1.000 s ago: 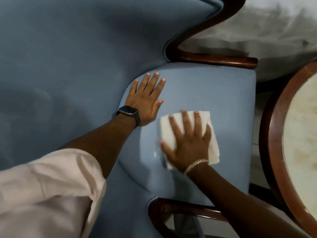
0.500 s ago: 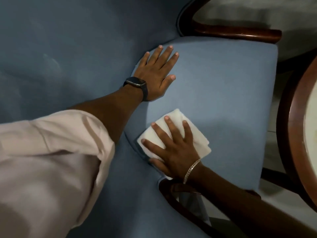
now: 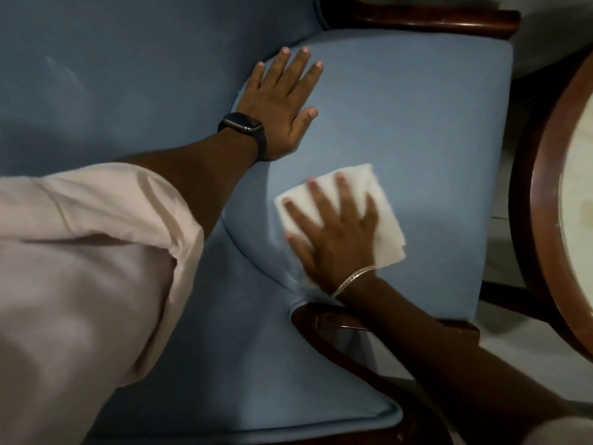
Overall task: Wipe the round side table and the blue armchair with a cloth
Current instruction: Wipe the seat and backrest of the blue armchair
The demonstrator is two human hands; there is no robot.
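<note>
The right hand (image 3: 337,232) presses a white cloth (image 3: 382,216) flat on the armchair (image 3: 417,123) seat, its grip open. The left hand (image 3: 282,104) rests there too, grip open and empty.

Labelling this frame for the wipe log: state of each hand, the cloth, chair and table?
left hand: flat, fingers spread, braced on the seat cushion
right hand: flat, pressing the cloth down
cloth: folded, white, on the seat
blue armchair: seat being wiped
round side table: at right, untouched

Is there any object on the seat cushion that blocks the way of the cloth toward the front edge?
Nothing visible does. The right hand presses the cloth flat; the seat cushion ahead is bare.
</note>
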